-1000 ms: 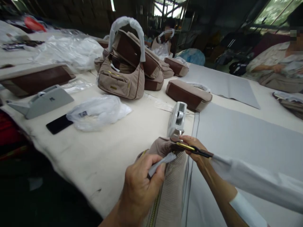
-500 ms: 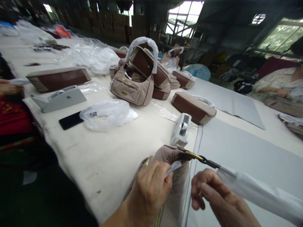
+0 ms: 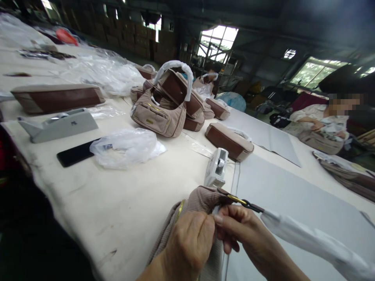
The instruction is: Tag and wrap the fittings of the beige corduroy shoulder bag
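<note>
My left hand (image 3: 189, 244) is closed on the beige ribbed handbag (image 3: 202, 199) at the table's near edge, fingers pinched at a small white strip I can barely see. My right hand (image 3: 240, 232) pinches the same spot, fingertip to fingertip with the left, just below the bag's gold ring and dark clasp (image 3: 243, 202). From the clasp the bag's strap, wrapped in white foam (image 3: 310, 242), runs off to the right. A white tape dispenser (image 3: 216, 168) stands just beyond the bag.
A pile of finished beige and brown handbags (image 3: 164, 103) sits mid-table, more bags (image 3: 230, 141) beside it. A crumpled plastic bag (image 3: 125, 147), a black phone (image 3: 74, 153) and a grey tape dispenser (image 3: 58, 125) lie to the left. Grey sheets (image 3: 293, 195) cover the right. A person (image 3: 322, 125) sits far right.
My right hand let go of the clasp end, dropped lower, then came in to meet my left hand at the white strip. The view turned left and tilted up.
</note>
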A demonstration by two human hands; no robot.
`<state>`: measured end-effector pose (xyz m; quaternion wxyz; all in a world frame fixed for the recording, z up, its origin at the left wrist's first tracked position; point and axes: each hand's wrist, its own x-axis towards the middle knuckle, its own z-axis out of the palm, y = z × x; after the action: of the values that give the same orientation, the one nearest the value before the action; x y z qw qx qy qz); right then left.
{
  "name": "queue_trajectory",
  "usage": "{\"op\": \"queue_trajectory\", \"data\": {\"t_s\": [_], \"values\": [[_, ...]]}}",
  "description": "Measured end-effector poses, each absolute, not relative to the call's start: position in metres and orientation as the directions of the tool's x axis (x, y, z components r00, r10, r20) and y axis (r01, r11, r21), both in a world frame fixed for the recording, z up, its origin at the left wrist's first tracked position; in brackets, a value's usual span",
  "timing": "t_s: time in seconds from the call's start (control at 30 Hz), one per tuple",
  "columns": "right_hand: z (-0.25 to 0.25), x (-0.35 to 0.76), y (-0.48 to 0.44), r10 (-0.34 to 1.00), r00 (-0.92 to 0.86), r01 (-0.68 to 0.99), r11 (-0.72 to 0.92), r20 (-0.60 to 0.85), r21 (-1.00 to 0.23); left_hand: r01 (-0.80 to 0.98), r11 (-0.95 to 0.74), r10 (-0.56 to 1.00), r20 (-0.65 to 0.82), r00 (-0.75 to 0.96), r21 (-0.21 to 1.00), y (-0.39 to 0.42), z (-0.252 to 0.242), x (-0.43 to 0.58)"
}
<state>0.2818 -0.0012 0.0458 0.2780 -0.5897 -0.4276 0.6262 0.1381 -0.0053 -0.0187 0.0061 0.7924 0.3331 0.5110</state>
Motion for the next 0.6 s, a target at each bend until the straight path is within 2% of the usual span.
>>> {"op": "queue_trajectory", "data": {"t_s": [0.2, 0.4, 0.53, 0.6], "values": [[0.052, 0.279, 0.005, 0.773, -0.071, 0.153, -0.616, -0.63, -0.773, 0.53, -0.8, 0.468, 0.847, 0.254, 0.282, -0.002, -0.017, 0.138], [0.046, 0.285, 0.009, 0.676, -0.003, 0.18, -0.724, -0.737, -0.666, 0.494, -0.828, 0.445, 0.847, 0.289, 0.266, -0.002, -0.022, 0.14], [0.043, 0.287, 0.013, 0.683, -0.039, 0.206, -0.709, -0.73, -0.675, 0.488, -0.82, 0.463, 0.849, 0.256, 0.3, -0.002, -0.026, 0.139], [0.044, 0.286, 0.014, 0.682, -0.045, 0.211, -0.707, -0.73, -0.675, 0.463, -0.801, 0.519, 0.826, 0.221, 0.38, -0.002, -0.03, 0.139]]}}
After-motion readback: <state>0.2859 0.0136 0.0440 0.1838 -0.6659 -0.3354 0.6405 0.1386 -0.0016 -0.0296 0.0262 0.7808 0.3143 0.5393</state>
